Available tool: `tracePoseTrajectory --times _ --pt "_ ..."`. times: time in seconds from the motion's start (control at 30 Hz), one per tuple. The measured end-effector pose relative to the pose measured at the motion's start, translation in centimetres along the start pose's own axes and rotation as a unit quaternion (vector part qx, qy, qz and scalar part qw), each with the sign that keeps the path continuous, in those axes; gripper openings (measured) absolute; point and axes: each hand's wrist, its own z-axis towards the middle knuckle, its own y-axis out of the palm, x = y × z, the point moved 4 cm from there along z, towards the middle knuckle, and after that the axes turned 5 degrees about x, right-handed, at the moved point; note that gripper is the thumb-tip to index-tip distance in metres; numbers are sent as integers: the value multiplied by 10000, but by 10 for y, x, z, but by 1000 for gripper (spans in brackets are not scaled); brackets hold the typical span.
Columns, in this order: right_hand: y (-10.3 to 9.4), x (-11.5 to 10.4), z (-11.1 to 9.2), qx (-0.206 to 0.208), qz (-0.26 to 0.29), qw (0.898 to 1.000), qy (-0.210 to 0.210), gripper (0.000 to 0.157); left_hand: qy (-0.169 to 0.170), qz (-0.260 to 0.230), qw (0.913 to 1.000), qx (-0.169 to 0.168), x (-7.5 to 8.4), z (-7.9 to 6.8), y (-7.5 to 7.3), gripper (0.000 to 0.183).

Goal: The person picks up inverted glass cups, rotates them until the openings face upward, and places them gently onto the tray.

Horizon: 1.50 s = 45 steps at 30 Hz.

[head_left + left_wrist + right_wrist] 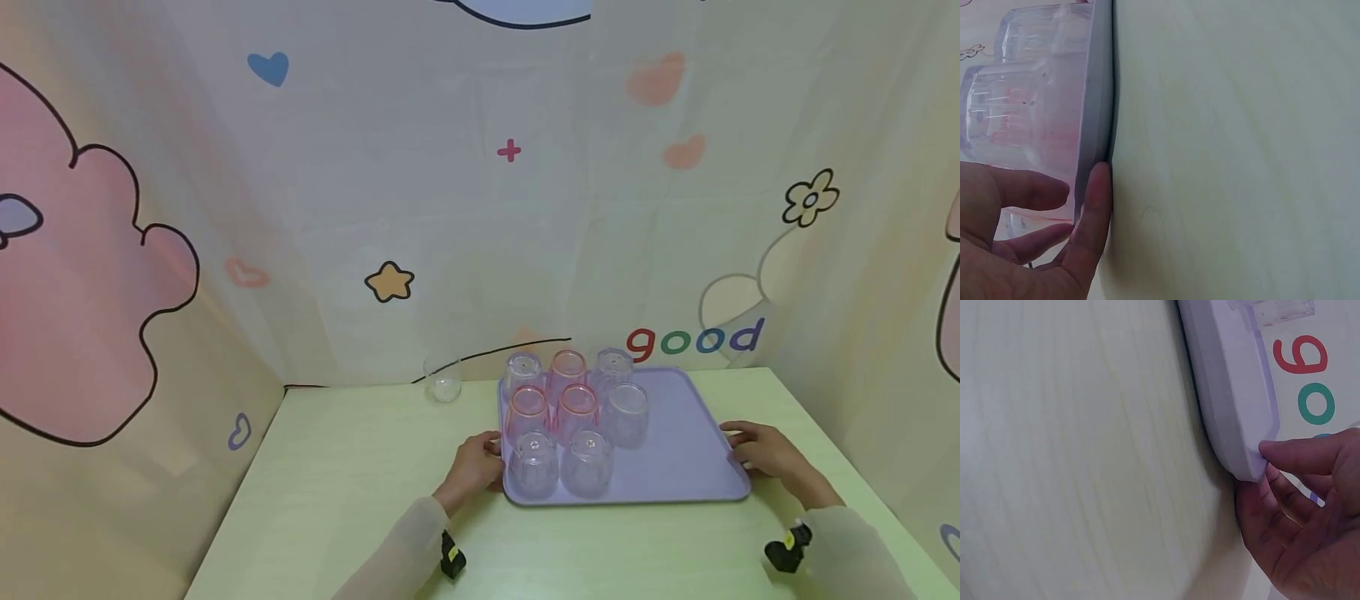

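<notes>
A lavender tray (682, 450) lies on the table with several glasses on its left part. In the front row, a clear glass (534, 465) and another clear glass (587, 465) show their patterned bases on top. Behind them are pink-tinted glasses, one of them a pink glass (577, 414), and more clear ones. My left hand (477, 463) grips the tray's left rim, one finger along its outer underside in the left wrist view. The opposite rim is held by my right hand (765, 450); its thumb (1297, 455) presses the rim from above, the other fingers under the corner.
A single clear glass (444, 385) stands off the tray, at the back of the pale wooden table (360, 467). Close behind the tray hangs a printed curtain (450, 208), with more fabric along both sides. The tray's right part shows bare surface.
</notes>
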Motion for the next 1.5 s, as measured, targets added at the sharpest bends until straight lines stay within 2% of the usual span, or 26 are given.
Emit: tracePoseTrajectory --times 0.2,0.33,0.53,0.7,0.8,0.9,1.0,1.17,1.27,1.4,1.5 --pt "0 3 3 -132 157 9996 217 59 -38 -103 9999 103 -3 -1 -12 48" --pt "0 6 4 -167 192 9994 244 59 37 4 9997 227 -3 -1 -24 42" --pt "0 5 4 -161 237 9992 277 59 519 198 9970 543 5 1 -45 34" --pt "0 5 3 -151 256 9989 374 60 658 158 9951 726 11 4 -60 31" --pt "-1 5 2 -135 273 9987 399 60 917 384 9911 885 17 5 -68 29" --pt "-1 5 2 -134 283 9988 385 60 1345 830 9808 1145 25 5 -75 28" --pt "0 4 2 -122 299 9988 366 60 1677 1335 9662 1434 34 5 -81 30" --pt "0 4 1 -98 284 9989 354 59 1895 2093 9437 1727 44 11 -88 37" --pt "0 4 1 -91 266 9990 339 59 2046 2502 9292 1790 50 16 -91 42" --pt "0 3 0 -89 236 9990 369 59 2367 3129 9032 1743 58 23 -93 49" --pt "0 3 1 -84 207 9989 414 59 2467 3581 8853 1646 61 30 -94 53"
